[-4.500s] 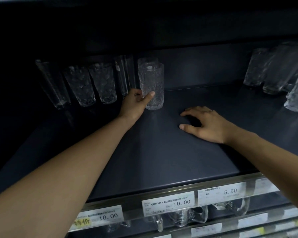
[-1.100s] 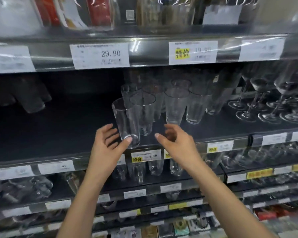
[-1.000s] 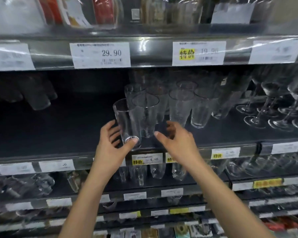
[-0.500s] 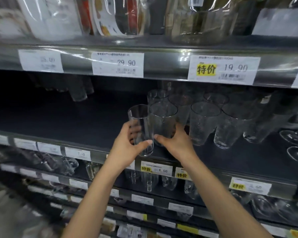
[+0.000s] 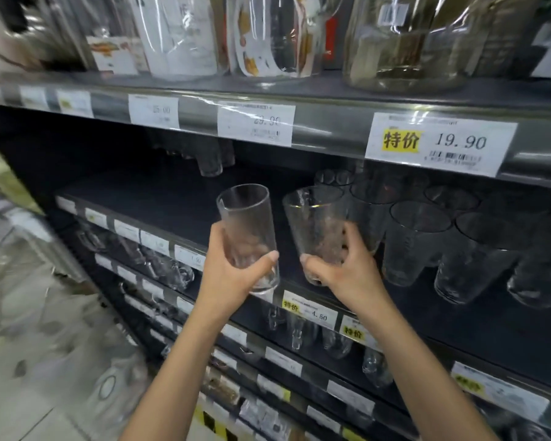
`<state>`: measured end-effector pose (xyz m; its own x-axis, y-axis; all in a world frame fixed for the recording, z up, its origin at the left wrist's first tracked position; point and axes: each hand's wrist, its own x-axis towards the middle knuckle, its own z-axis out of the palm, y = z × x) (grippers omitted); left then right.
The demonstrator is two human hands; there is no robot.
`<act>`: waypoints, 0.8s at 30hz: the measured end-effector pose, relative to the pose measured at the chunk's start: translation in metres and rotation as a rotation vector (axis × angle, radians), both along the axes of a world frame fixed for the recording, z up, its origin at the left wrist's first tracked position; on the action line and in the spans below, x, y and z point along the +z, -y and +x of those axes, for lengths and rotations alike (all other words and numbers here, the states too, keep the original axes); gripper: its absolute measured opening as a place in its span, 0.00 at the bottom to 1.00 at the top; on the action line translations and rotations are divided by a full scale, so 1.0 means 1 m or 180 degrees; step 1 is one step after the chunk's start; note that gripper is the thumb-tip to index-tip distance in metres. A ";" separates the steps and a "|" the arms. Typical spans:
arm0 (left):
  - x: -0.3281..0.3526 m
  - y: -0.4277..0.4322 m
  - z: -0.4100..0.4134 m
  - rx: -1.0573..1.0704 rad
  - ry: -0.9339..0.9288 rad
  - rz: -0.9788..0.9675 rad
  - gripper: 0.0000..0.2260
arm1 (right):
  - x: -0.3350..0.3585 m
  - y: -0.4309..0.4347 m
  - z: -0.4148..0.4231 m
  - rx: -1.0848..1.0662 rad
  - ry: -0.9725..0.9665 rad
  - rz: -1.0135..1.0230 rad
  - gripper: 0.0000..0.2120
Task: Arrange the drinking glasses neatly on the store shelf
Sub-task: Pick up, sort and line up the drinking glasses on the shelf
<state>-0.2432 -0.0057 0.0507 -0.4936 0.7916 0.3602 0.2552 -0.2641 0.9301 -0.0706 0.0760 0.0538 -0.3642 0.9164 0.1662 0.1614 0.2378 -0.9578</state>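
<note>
Your left hand [image 5: 233,278] is wrapped around the lower half of a straight-sided glass [image 5: 247,227], thumb across the front near its base. You hold it upright, leaning slightly left, out in front of the shelf edge. Your right hand [image 5: 347,275] grips the lower part of a tapered glass [image 5: 317,224], thumb on the near side and fingers curled behind. Its base is at the front edge of the dark shelf [image 5: 159,198], and you cannot tell whether it rests there. The two glasses stand just beside each other without touching.

To the right of your right hand, a cluster of matching tapered glasses [image 5: 417,246] stands in rows on the same shelf. The stretch of shelf to the left holds only a few glasses at the back [image 5: 209,160]. A 4.50 price tag [image 5: 310,310] sits on the rail below your hands, and a 19.90 tag [image 5: 439,143] on the rail above.
</note>
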 end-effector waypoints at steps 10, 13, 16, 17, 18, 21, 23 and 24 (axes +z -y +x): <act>-0.007 0.095 -0.015 0.0519 0.1354 0.0264 0.30 | -0.008 0.058 -0.053 0.1627 -0.1385 -0.1514 0.24; -0.008 0.122 -0.027 0.0750 0.1433 0.0251 0.31 | -0.012 0.075 -0.075 0.1884 -0.1359 -0.1675 0.27; -0.008 0.146 -0.042 0.0959 0.1446 0.0275 0.32 | -0.014 0.091 -0.100 0.2038 -0.1298 -0.1789 0.27; -0.008 0.152 -0.048 0.0987 0.1460 0.0296 0.33 | -0.014 0.095 -0.109 0.2070 -0.1280 -0.1796 0.29; -0.008 0.159 -0.055 0.1008 0.1485 0.0319 0.33 | -0.015 0.100 -0.118 0.2105 -0.1270 -0.1802 0.31; -0.010 0.174 -0.080 0.1110 0.1518 0.0330 0.33 | -0.014 0.111 -0.146 0.2168 -0.1258 -0.1853 0.37; -0.012 0.182 -0.101 0.1142 0.1529 0.0331 0.34 | -0.015 0.116 -0.166 0.2194 -0.1273 -0.1871 0.37; -0.013 0.185 -0.112 0.1139 0.1552 0.0343 0.33 | -0.015 0.118 -0.176 0.2203 -0.1283 -0.1866 0.36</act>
<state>-0.3555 -0.1908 0.0377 -0.8502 0.5179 0.0948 -0.1027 -0.3398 0.9349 -0.2468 -0.0420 0.0388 -0.8660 0.4999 -0.0162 -0.1979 -0.3722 -0.9068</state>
